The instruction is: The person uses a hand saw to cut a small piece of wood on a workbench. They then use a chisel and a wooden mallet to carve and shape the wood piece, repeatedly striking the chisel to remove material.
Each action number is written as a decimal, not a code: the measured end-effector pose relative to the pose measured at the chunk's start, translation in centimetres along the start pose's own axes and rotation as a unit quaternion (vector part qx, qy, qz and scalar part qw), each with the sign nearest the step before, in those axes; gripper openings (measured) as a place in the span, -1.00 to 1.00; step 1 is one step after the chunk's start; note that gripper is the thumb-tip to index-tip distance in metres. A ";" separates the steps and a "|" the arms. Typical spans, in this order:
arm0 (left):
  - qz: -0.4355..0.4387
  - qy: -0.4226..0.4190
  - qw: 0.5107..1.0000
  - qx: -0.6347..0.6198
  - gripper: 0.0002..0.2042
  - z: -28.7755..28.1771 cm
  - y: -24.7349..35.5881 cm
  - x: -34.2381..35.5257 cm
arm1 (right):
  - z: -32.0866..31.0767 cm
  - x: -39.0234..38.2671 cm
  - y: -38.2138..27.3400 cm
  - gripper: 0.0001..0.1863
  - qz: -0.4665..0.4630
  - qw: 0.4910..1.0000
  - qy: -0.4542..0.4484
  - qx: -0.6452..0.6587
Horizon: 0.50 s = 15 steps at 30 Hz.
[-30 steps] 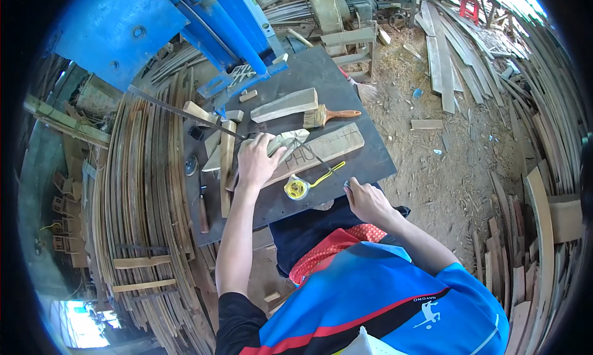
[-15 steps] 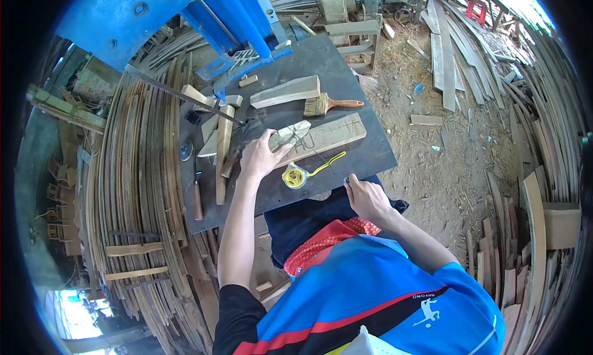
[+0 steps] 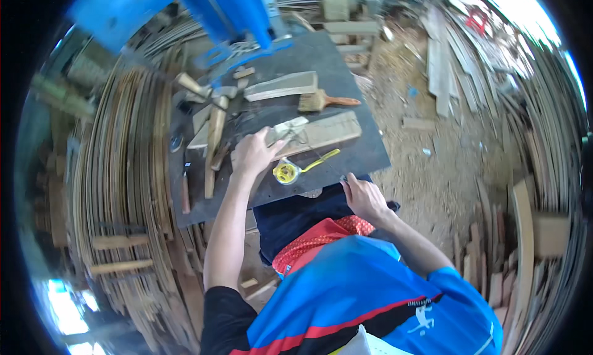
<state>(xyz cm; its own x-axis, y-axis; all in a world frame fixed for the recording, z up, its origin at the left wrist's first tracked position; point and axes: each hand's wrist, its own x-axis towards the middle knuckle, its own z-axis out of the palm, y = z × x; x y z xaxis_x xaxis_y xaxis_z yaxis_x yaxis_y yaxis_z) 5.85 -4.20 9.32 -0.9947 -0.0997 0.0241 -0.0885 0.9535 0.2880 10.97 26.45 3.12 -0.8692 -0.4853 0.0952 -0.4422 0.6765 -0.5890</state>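
One hand (image 3: 252, 152), the left, reaches farther forward.

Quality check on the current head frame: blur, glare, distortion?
Head view: blurred overall, with the blue machine smeared and edges soft on the wooden block by the left hand; head view: glare blown out at upper right and lower left; head view: fisheye curves the stacked boards at left, with dark vignetting in the corners.
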 end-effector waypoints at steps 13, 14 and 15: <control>-0.043 0.005 0.999 -0.017 -0.36 0.0 1.3 0.9 | -0.9 1.1 0.0 -0.68 0.052 0.994 -0.068 0.067; -0.051 -0.001 0.998 -0.021 -0.35 -0.5 1.5 1.0 | -0.8 1.3 -0.9 -0.68 0.065 0.991 -0.070 0.092; -0.059 -0.007 0.998 -0.024 -0.35 -0.6 1.4 0.7 | -0.5 1.4 -1.4 -0.66 0.068 0.989 -0.069 0.107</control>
<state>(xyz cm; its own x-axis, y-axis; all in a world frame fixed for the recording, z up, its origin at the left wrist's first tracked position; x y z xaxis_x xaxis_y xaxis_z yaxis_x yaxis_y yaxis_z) 5.07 -3.08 10.27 -0.9783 -0.2057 -0.0262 -0.2025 0.9208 0.3334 10.24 25.11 4.49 -0.8723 -0.4787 -0.0996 -0.2524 0.6154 -0.7467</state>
